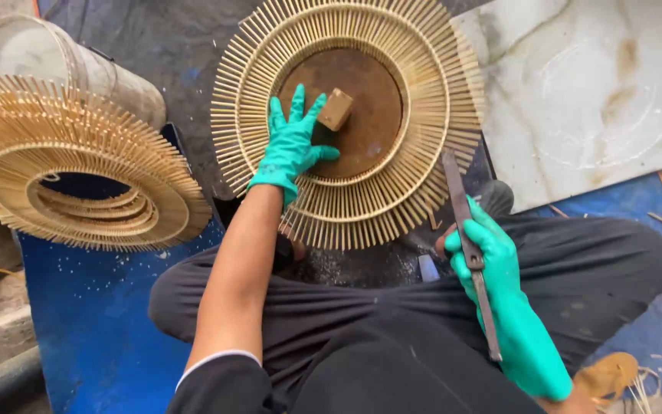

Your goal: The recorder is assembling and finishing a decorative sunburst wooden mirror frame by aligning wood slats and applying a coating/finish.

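Head view looks down on my crossed legs and both green-gloved hands. My left hand (291, 146) lies flat with its fingers spread wide on the brown disc (362, 123) at the centre of a round bamboo frame (423, 165); it grips nothing, and its thumb points toward a small wooden block (335, 109) that rests on the disc just beside my fingertips. Whether a fingertip touches the block I cannot tell. The frame is a ring of thin radiating sticks lying in front of my knees. My right hand (486, 253) is curled shut around a long dark metal blade (467, 238), held near its middle, with the upper end lying over the frame's lower right edge and the other end running down along my forearm. A stack of similar frames (70, 165) sits well apart to the left on a blue mat (93, 322), next to a pale drum (47, 57). A stained white board (591, 92) lies to the upper right.
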